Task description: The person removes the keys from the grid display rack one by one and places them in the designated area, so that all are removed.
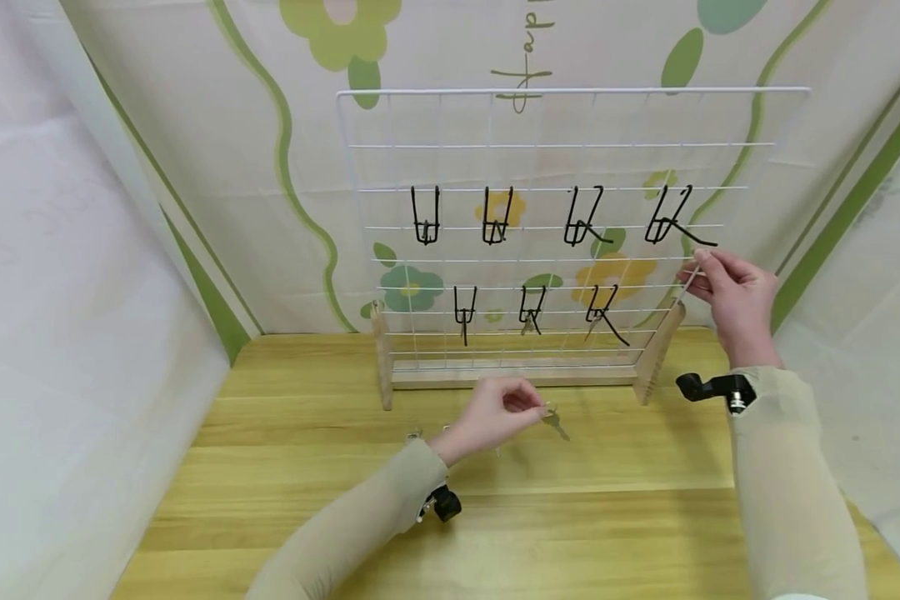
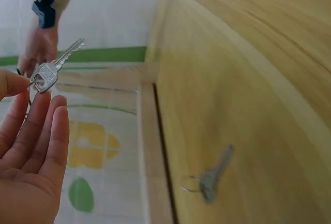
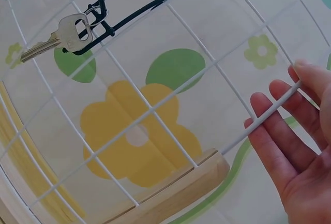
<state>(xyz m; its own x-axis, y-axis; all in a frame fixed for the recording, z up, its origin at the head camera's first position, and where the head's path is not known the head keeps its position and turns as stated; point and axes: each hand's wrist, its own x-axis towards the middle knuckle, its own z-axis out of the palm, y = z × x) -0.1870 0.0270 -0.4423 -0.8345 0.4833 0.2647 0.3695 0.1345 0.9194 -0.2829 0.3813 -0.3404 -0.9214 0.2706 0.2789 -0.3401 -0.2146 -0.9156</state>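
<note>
Because the fingers of the left hand (image 1: pixel 495 412) pinch just its ring (image 2: pixel 34 80), the key (image 2: pixel 47 77) juts free above the bench (image 1: pixel 570 533), presumably leaving the blade (image 2: pixel 71 51) unobstructed; the right hand (image 1: pixel 746 304) pinches the side of the wire grid (image 1: pixel 577 89), probably for steadiness. Silvery and flat-headed, the key bears raised marking and notches.

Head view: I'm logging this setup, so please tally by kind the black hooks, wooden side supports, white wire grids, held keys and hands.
Black hooks: 7
Wooden side supports: 2
White wire grid: 1
Held key: 1
Hands, left hand and right hand: 2
Total: 13
</note>
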